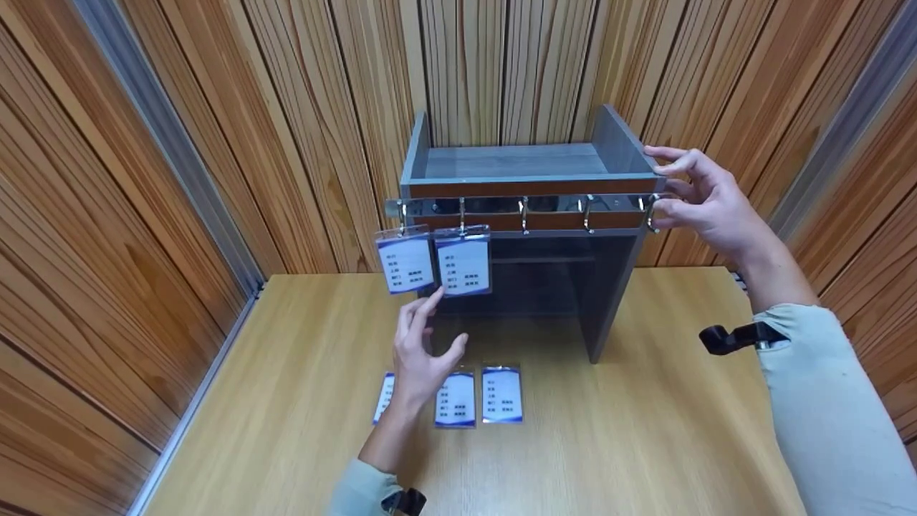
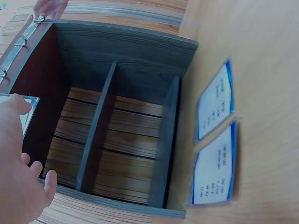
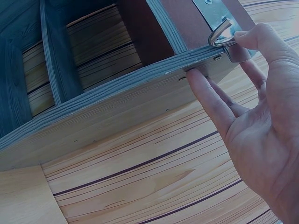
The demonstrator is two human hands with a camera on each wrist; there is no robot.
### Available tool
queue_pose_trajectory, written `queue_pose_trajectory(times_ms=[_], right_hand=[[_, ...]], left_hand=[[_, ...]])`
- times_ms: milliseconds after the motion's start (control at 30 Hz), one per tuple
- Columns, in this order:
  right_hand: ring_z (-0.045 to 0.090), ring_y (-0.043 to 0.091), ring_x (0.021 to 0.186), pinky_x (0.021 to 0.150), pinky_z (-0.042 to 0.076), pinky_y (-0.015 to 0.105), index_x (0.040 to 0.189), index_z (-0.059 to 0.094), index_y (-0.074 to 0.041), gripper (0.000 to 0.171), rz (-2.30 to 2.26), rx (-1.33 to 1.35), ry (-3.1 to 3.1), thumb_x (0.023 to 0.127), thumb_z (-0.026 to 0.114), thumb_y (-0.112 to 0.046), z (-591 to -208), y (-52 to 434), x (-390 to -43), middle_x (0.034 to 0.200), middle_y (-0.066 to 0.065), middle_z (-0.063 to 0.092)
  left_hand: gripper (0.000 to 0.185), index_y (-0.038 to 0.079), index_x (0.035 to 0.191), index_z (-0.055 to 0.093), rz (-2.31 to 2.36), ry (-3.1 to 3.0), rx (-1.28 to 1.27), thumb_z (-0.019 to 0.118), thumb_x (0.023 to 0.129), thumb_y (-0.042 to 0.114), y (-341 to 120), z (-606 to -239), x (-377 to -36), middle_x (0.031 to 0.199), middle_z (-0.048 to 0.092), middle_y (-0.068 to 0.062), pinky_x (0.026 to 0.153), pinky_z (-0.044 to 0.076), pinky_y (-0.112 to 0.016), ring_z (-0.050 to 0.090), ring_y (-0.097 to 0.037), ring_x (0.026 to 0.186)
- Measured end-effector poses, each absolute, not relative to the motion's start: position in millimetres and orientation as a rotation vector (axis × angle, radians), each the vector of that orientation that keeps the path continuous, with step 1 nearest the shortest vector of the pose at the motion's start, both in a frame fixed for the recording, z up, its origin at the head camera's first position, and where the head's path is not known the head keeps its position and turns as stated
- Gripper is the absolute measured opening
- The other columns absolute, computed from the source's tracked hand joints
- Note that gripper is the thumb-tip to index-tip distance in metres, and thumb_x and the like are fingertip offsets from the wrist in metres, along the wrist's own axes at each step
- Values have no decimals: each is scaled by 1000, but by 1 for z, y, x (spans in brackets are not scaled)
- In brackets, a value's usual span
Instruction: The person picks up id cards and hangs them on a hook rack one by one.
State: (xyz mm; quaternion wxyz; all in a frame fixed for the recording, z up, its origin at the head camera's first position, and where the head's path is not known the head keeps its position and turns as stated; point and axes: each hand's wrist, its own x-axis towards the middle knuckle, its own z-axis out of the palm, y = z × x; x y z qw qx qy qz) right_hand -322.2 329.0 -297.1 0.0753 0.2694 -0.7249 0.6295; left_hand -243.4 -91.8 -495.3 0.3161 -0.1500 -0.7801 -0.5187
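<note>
Two badge cards [image 1: 435,262] hang side by side on the first 2 hooks at the left end of the metal hook rail [image 1: 523,205], which runs across the front of a small grey shelf box [image 1: 526,186]. I see my left hand [image 1: 421,352] up in front of the box, just below the hanging cards, w/ fingers straight and spread wide, holding nothing; the pointer finger tip is right at the bottom edge of the 2nd card, but I can't tell if it touches. In the left wrist view that hand [image 2: 18,177] is next to the corner of one hanging card [image 2: 21,116], thumb near it. Three more cards [image 1: 478,395] lie flat in a row on the wood surface [image 1: 645,430] in front of the box, partly under my left hand. My right hand [image 1: 698,201] is at the right end of the rail, fingers loosely bent around the box's top right corner. In the right wrist view the thumb tip rests on the last hook [image 3: 220,37] and one straight finger touches the grey edge below it. The hooks in the middle and right of the rail are bare. Inside, the box has grey dividers [image 2: 98,130]. Wood panel walls [image 1: 179,143] stand all around the surface.
</note>
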Motion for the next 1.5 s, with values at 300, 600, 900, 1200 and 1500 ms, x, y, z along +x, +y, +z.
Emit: queue_pose_trajectory(times_ms=[300, 600, 900, 1200, 1500], right_hand=[[72, 13, 136, 87, 68, 27, 137, 61, -2, 32, 1893, 804, -2177, 107, 66, 7, -297, 330, -322, 171, -1, 51], [70, 13, 137, 89, 68, 28, 137, 62, -5, 32, 1885, 777, -2208, 107, 67, 4, -296, 331, -320, 173, -3, 48], [72, 13, 135, 87, 68, 27, 137, 62, -6, 32, 1905, 782, -2199, 107, 66, 5, -295, 331, -320, 172, -4, 50], [69, 13, 139, 89, 68, 28, 138, 62, -6, 32, 1904, 775, -2211, 108, 66, 4, -295, 332, -321, 173, -4, 48], [66, 9, 140, 91, 67, 28, 140, 62, -8, 33, 1864, 748, -2252, 108, 67, 2, -294, 331, -320, 175, -4, 46]], left_hand=[[69, 14, 156, 65, -1388, -2127, -387, 90, 91, 14, -109, -511, -237, 144, 64, -15, 100, 64, -42, 67, -31, 130], [70, 18, 157, 64, -1394, -2241, -325, 91, 92, 15, -129, -524, -228, 147, 63, -15, 105, 63, -58, 64, -35, 138], [71, 16, 156, 66, -1376, -2338, -241, 93, 91, 14, -153, -537, -223, 154, 64, -16, 119, 58, -62, 62, -40, 148], [74, 23, 163, 61, -1391, -2497, -169, 90, 95, 21, -169, -546, -218, 171, 55, -16, 127, 47, -71, 50, -46, 161], [79, 26, 166, 57, -1320, -2710, -64, 90, 94, 27, -175, -554, -217, 180, 42, -19, 127, 38, -80, 37, -51, 168]])
